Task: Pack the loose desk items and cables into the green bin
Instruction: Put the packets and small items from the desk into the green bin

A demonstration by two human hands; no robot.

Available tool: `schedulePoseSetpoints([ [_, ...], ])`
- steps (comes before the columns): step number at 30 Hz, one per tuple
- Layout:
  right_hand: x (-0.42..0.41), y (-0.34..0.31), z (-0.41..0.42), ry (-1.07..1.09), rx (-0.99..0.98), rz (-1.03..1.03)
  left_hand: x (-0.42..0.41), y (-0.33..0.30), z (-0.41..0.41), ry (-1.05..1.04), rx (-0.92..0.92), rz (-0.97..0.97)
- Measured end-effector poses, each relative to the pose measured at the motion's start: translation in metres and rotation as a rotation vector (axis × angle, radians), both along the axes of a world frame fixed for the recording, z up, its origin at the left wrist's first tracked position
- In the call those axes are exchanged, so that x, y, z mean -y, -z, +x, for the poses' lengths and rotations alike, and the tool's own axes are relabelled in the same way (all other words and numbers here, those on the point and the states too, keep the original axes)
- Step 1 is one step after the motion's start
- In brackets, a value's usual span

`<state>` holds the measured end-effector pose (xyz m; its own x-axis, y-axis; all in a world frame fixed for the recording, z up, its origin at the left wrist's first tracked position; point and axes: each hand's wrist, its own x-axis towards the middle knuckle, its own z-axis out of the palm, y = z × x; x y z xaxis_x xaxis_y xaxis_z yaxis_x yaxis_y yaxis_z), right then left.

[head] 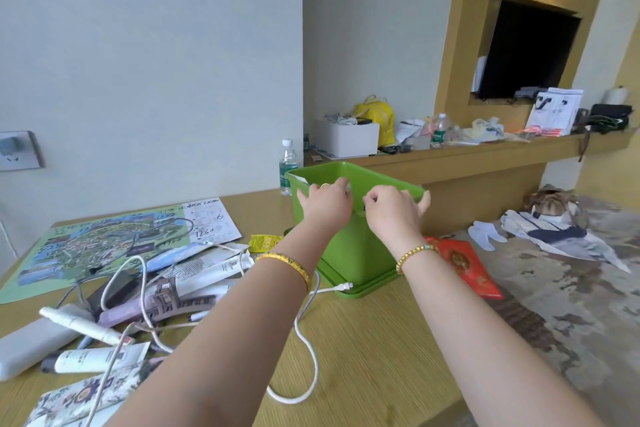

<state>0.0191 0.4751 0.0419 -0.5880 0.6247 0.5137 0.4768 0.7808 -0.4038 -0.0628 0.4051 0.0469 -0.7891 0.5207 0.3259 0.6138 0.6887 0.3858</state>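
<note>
Both your left hand [327, 201] and right hand [394, 208] curl over the green bin's [349, 253] near rim at frame centre, gripping it; next, the cables [304, 340] lower left need gathering.

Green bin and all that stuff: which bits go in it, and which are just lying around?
For the job: green bin, white cable, map, tubes, pens.
Just lying about: water bottle, yellow bag, white box, black screen.

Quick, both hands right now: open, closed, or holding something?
Left hand: at the green bin's rim, fingers curled; grip cannot be told.
Right hand: same rim, fingers curled; cannot be told.
</note>
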Motion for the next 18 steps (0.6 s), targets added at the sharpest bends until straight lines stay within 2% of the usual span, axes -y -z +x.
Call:
schedulePoseSetpoints([
  [4,-0.002,0.002,0.002,0.013,0.002,0.030,0.000,-0.004,-0.003,0.021,0.061,-0.109],
  [10,0.004,0.000,-0.004,-0.108,-0.035,-0.006,0.038,0.002,-0.007,0.055,-0.075,0.149],
  [15,0.024,-0.020,-0.051,-0.296,-0.010,-0.041,0.074,0.011,-0.040,0.024,0.054,0.050],
  [18,0.029,-0.029,-0.088,-0.366,0.100,-0.120,0.083,0.007,-0.063,0.010,0.090,0.032],
])
